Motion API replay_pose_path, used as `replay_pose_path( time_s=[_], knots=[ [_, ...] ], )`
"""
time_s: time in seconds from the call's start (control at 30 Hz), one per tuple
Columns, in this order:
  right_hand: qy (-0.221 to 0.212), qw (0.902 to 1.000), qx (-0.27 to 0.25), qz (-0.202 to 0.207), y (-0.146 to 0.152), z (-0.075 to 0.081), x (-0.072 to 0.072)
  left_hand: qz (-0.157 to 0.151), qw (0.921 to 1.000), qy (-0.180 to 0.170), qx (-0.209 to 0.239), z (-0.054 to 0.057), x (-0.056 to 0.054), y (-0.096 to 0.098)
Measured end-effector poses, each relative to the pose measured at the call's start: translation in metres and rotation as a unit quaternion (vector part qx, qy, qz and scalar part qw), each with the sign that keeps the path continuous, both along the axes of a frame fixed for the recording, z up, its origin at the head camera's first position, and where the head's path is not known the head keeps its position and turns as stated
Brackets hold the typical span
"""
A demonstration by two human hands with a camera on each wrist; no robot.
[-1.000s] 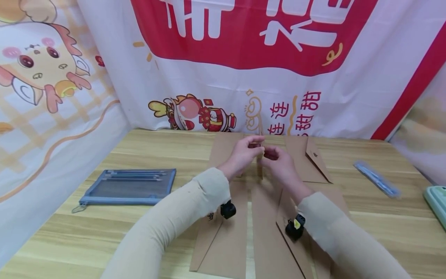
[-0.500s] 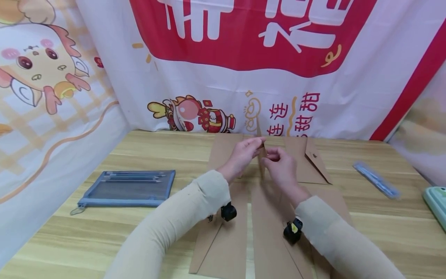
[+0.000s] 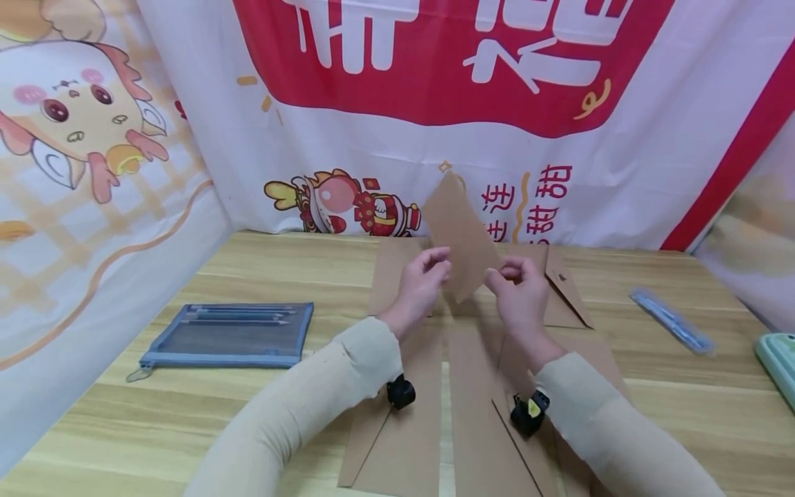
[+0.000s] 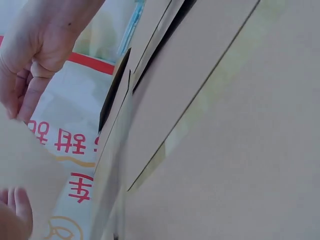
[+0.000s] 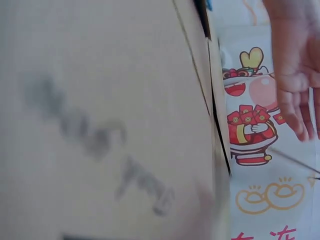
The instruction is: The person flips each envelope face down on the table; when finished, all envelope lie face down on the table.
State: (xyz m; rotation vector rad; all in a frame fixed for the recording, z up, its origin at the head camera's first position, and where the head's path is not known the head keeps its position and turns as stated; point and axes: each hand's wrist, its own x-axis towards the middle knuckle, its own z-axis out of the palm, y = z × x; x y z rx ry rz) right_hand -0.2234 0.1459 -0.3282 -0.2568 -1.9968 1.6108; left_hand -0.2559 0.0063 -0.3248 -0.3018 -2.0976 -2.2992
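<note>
A small brown kraft-paper piece (image 3: 461,238), flat with straight edges, is held up tilted above the table, its broad face toward the head view. My right hand (image 3: 520,293) pinches its lower right corner between thumb and fingers. The same pinch by the right hand (image 4: 42,45) shows at the upper left of the left wrist view. My left hand (image 3: 419,286) is at the paper's left edge, fingers loosely bent. In the right wrist view the left hand's fingers (image 5: 297,117) hang beside the paper, gripping nothing. Several brown envelopes (image 3: 416,428) lie beneath both hands.
A blue mesh pencil pouch (image 3: 232,335) with several pencils lies on the left. To the right are a slim clear-blue packet (image 3: 671,321) and a mint-green case (image 3: 779,362). A printed cloth (image 3: 373,138) hangs behind the wooden table (image 3: 298,273).
The paper has turned from edge-on to show its broad face. My left hand has come down and left off it; my right hand has shifted right, still pinching it.
</note>
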Motion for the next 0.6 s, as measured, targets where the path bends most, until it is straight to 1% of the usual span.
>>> replay_pose_path(
  time_s=[0.07,0.1,0.17,0.27,0.33,0.4,0.5,0.53,0.6],
  knots=[
    [0.004,0.9985,-0.053,0.012,0.0,0.0,0.0,0.032,0.9995,-0.004,-0.001,-0.002,0.0,-0.002],
    [0.006,0.9962,-0.085,0.021,-0.001,0.001,0.0,0.044,0.999,-0.007,-0.003,-0.003,0.0,-0.003],
    [0.005,0.9883,-0.148,0.037,-0.001,0.0,-0.001,0.055,0.9982,-0.021,-0.008,-0.005,0.0,-0.004],
    [0.007,0.9691,-0.24,0.056,-0.001,-0.001,-0.002,0.049,0.9974,-0.052,-0.01,-0.008,-0.001,-0.003],
    [0.013,0.9579,-0.281,0.059,-0.001,-0.002,-0.003,0.036,0.9968,-0.071,-0.001,-0.011,-0.001,-0.002],
    [0.02,0.9479,-0.312,0.063,-0.002,-0.003,-0.003,0.027,0.9961,-0.083,0.011,-0.013,-0.001,-0.001],
    [0.023,0.9359,-0.345,0.069,-0.003,-0.004,-0.003,0.017,0.995,-0.091,0.038,-0.015,0.0,0.002],
    [0.02,0.9328,-0.352,0.074,-0.002,-0.004,-0.003,0.015,0.9948,-0.092,0.041,-0.016,0.0,0.003],
    [0.0,0.9304,-0.355,0.091,0.002,-0.004,-0.003,0.011,0.9947,-0.091,0.046,-0.016,0.0,0.003]
  ],
)
